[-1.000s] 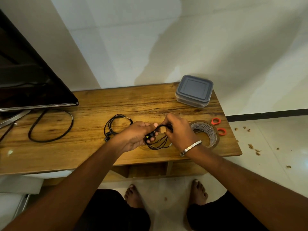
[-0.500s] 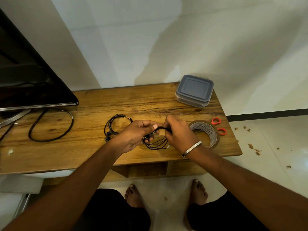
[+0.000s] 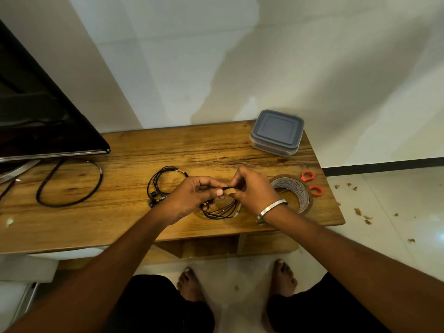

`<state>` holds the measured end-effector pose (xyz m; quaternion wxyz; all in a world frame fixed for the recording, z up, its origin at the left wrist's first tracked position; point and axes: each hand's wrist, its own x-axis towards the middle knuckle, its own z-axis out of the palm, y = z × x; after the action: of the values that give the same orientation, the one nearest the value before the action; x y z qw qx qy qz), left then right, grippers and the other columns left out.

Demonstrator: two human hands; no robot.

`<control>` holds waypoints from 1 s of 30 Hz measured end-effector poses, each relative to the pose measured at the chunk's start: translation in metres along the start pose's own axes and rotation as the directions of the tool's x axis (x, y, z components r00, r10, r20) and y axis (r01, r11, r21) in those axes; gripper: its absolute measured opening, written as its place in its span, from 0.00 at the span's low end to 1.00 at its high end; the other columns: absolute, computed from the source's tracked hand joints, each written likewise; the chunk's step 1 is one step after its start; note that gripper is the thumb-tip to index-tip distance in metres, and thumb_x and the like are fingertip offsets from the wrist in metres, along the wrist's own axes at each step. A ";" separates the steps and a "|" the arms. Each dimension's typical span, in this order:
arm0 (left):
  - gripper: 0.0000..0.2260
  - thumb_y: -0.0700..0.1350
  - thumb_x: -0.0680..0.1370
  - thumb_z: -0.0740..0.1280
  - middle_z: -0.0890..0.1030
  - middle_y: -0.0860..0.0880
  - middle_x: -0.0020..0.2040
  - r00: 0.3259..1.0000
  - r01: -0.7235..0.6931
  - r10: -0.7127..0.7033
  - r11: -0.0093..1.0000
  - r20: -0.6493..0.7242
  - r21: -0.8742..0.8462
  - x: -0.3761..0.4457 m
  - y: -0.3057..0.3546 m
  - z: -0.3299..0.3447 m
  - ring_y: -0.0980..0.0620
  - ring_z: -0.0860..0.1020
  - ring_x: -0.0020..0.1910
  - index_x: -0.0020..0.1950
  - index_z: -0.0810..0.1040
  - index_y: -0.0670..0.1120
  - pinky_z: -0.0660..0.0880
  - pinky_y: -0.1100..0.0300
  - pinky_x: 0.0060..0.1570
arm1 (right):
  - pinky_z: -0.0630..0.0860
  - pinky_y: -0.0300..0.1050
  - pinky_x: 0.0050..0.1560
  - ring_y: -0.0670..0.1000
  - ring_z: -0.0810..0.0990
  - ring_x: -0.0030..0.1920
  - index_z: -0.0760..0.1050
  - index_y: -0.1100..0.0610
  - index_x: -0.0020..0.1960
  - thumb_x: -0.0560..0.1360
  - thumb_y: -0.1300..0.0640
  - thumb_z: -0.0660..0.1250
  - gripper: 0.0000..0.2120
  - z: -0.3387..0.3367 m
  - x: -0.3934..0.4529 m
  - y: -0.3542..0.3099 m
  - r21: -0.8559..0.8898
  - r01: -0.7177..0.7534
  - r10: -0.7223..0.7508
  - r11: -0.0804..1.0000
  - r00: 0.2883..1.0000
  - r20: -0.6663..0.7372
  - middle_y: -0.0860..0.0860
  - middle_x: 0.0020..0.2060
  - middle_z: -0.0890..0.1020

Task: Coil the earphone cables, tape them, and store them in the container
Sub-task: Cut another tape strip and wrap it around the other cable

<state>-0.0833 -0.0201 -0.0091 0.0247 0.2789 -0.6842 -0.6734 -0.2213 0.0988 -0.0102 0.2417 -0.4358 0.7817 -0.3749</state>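
Note:
A coiled black earphone cable (image 3: 222,211) hangs just above the wooden table (image 3: 134,150), gripped at its top by both hands. My left hand (image 3: 192,197) pinches the coil from the left. My right hand (image 3: 255,188) pinches it from the right and presses a small brown piece of tape (image 3: 231,191) onto the strands. A second black earphone coil (image 3: 163,182), bound with tape, lies on the table left of my hands. The roll of brown tape (image 3: 294,192) lies flat behind my right wrist. The grey-lidded container (image 3: 277,132) stands shut at the table's back right.
Red-handled scissors (image 3: 311,182) lie at the table's right edge beside the tape roll. A thick black cable loop (image 3: 69,183) lies at the left, under a television (image 3: 36,111). A white wall is behind the table. Scraps litter the floor at right.
My hands have shifted slightly and the brown piece of tape now shows between my fingers on top of the coil. The rest is unmoved.

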 end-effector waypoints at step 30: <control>0.05 0.38 0.78 0.67 0.82 0.47 0.36 0.934 0.258 -0.322 0.909 -0.158 -0.328 0.003 0.014 0.010 0.54 0.71 0.27 0.50 0.81 0.37 0.65 0.67 0.22 | 0.77 0.39 0.41 0.45 0.79 0.39 0.74 0.52 0.46 0.73 0.65 0.68 0.08 0.000 -0.005 0.000 -0.003 0.199 -0.199 0.980 0.980 -0.029 0.48 0.39 0.81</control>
<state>-0.0944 -0.0135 0.0021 0.0379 0.4397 -0.5175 -0.7330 -0.2190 0.1028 -0.0100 0.1915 -0.5063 0.7376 -0.4036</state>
